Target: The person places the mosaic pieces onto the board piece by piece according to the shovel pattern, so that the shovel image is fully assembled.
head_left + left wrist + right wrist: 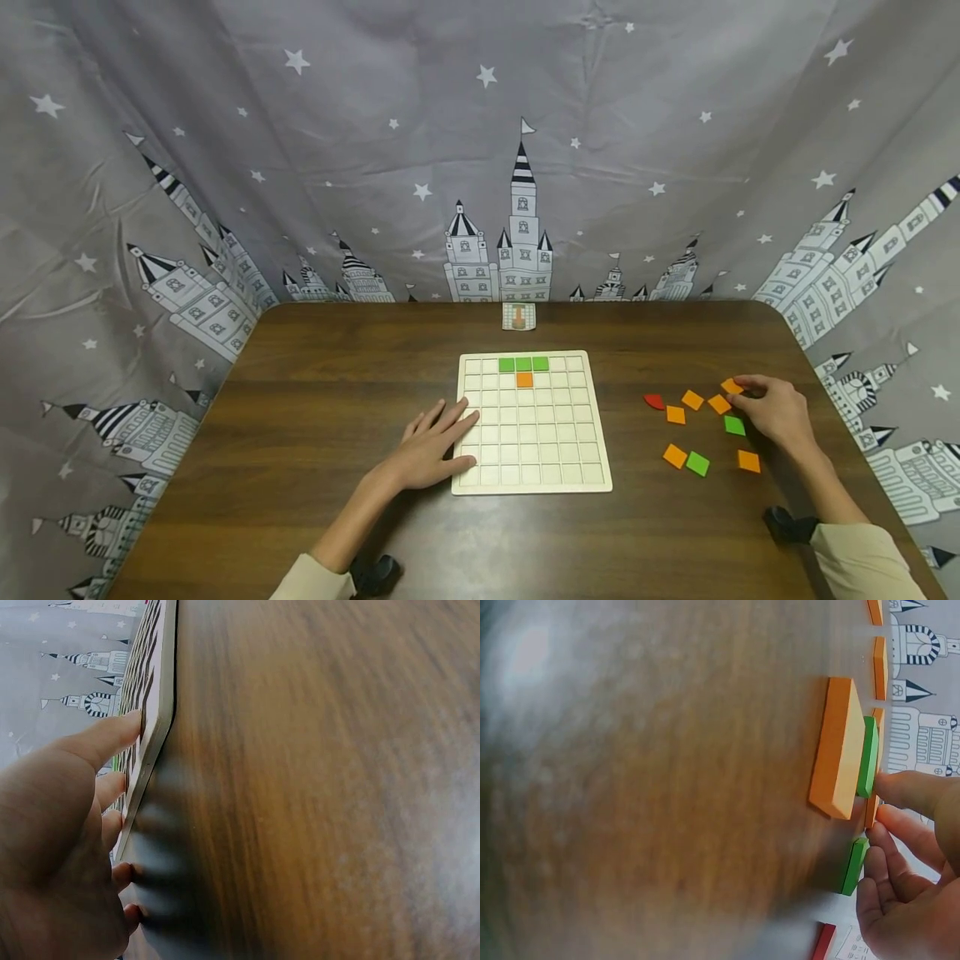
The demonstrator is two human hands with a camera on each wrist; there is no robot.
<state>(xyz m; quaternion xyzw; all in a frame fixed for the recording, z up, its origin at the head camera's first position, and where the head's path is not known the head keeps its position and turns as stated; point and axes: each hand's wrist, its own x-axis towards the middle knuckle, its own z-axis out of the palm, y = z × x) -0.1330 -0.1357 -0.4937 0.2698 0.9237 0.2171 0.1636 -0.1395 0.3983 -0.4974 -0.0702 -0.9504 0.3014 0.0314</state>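
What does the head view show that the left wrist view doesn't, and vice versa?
Only the head view shows the right hand pinching an orange tile and the loose tiles near it. Only the left wrist view shows the palm side of the left hand and the board nearly edge-on. Both show that hand's fingers at the board's edge, the brown table and the grey curtain with castles.
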